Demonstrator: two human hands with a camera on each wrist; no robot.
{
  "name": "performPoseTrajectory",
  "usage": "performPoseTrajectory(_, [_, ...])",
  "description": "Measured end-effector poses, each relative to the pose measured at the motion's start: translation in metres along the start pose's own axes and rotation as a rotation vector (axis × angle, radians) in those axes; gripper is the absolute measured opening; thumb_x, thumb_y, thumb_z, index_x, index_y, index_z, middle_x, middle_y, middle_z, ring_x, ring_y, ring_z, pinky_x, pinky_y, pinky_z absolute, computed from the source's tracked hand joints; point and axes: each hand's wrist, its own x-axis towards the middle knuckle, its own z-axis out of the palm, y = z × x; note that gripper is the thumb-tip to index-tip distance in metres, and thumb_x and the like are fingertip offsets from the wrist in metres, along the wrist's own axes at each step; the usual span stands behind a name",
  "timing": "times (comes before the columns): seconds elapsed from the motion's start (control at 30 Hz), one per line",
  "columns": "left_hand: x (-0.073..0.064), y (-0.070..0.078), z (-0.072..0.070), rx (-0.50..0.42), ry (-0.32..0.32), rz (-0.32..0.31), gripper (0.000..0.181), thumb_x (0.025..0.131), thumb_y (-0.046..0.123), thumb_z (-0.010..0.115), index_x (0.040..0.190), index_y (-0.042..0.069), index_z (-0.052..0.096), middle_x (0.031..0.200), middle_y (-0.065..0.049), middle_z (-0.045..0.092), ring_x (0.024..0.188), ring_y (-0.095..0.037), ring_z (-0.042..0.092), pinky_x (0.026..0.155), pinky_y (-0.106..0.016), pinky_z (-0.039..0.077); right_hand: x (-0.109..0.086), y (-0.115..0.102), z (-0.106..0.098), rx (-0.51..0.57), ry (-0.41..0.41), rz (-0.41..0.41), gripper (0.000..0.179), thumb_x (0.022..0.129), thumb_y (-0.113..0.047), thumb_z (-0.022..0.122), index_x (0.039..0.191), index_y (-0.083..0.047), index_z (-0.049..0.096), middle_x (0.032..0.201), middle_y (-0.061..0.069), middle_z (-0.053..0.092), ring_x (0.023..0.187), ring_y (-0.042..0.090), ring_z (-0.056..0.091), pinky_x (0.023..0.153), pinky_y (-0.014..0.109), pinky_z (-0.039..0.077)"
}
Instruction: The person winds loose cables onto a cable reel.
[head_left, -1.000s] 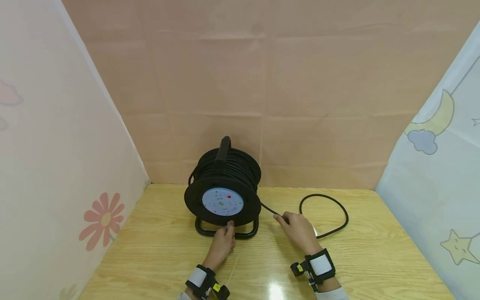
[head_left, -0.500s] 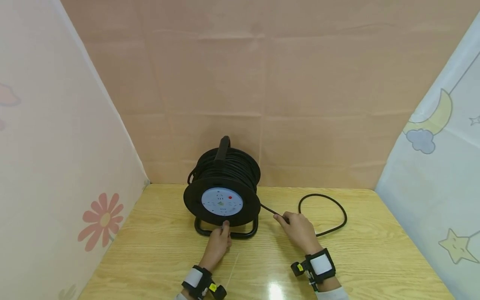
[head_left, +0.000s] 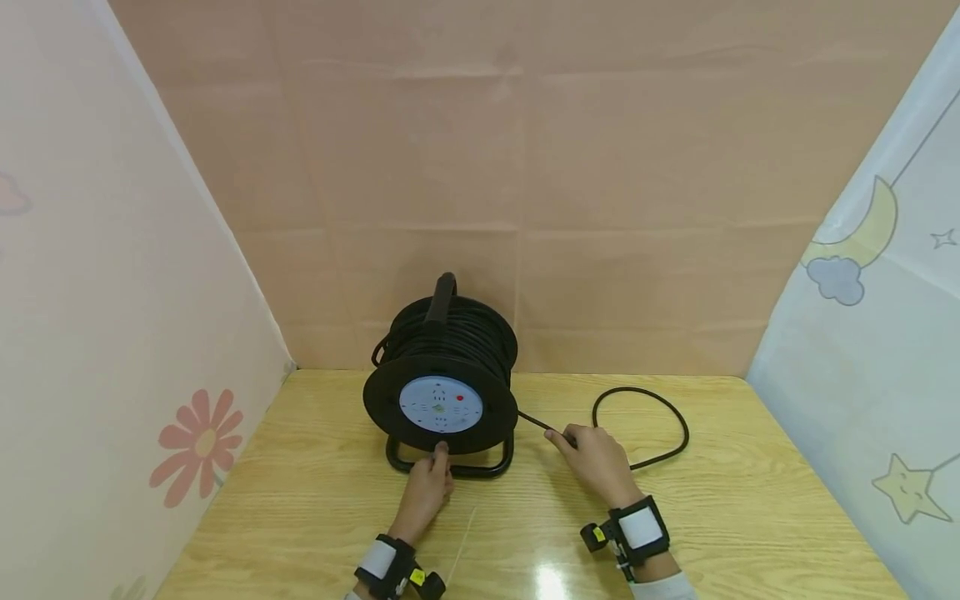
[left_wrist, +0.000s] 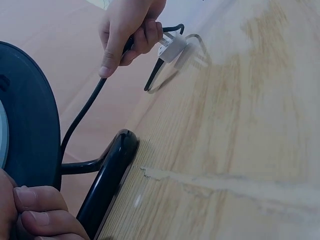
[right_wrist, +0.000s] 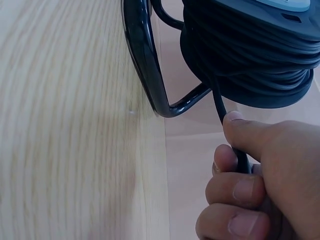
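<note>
A black cable reel (head_left: pixel 420 417) with a pale socket panel (head_left: pixel 441 404) and a red button stands at the back of the table. At the lower rim of its front disc, my left hand (head_left: pixel 425 493) pinches a small knob, almost wholly hidden by the curled fingers (left_wrist: pixel 52 220). Off to the right, my right hand (head_left: pixel 596 460) grips the black cable (right_wrist: pixel 218 100) where it leaves the drum, thumb laid along it. Beyond that hand the cable's free end bends into a loop (head_left: pixel 684 425). The left wrist view shows its white plug (left_wrist: pixel 172 47) near the right hand.
The reel rests on a black tubular stand (head_left: pixel 480 472), with a carrying handle (head_left: pixel 442 300) on top. Brown paper (head_left: pixel 637 208) closes off the back of the wooden table (head_left: pixel 300 517). Patterned sheets stand at both sides.
My left hand has shifted leftward along the disc's lower rim. The red button and panel have turned slightly clockwise. My right hand has hardly moved on the cable.
</note>
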Motion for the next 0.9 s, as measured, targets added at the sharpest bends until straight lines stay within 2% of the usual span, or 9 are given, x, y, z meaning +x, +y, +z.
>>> performPoseTrajectory(0.47, [0.003,-0.002,-0.012,-0.058,0.089,-0.040,0.051,0.105,0.039,0.035,0.060,0.014,0.034,0.052,0.006,0.033,0.044,-0.008,0.030,0.042,-0.021,0.023,0.000,0.002,-0.001,0.008,-0.011,0.021,0.046,0.094,-0.051,0.057,0.061,-0.019,0.049,0.048,-0.008,0.034,0.039,0.008,0.029,0.040,0.023,0.019])
performPoseTrajectory(0.7, [0.005,0.000,-0.023,-0.108,0.123,-0.105,0.049,0.103,0.039,0.038,0.062,0.013,0.038,0.051,0.006,0.034,0.042,-0.007,0.030,0.037,-0.021,0.023,0.000,0.001,-0.001,0.009,-0.008,0.001,0.044,0.094,-0.049,0.058,0.062,-0.020,0.050,0.048,-0.008,0.033,0.039,0.007,0.028,0.040,0.022,0.019])
performPoseTrajectory(0.9, [0.007,0.004,-0.032,-0.115,0.135,-0.125,0.045,0.102,0.037,0.039,0.065,0.011,0.042,0.052,0.004,0.038,0.042,-0.008,0.032,0.037,-0.021,0.024,0.001,0.001,0.001,0.011,-0.013,-0.005,0.043,0.094,-0.049,0.057,0.062,-0.021,0.050,0.048,-0.008,0.033,0.040,0.008,0.029,0.040,0.023,0.019])
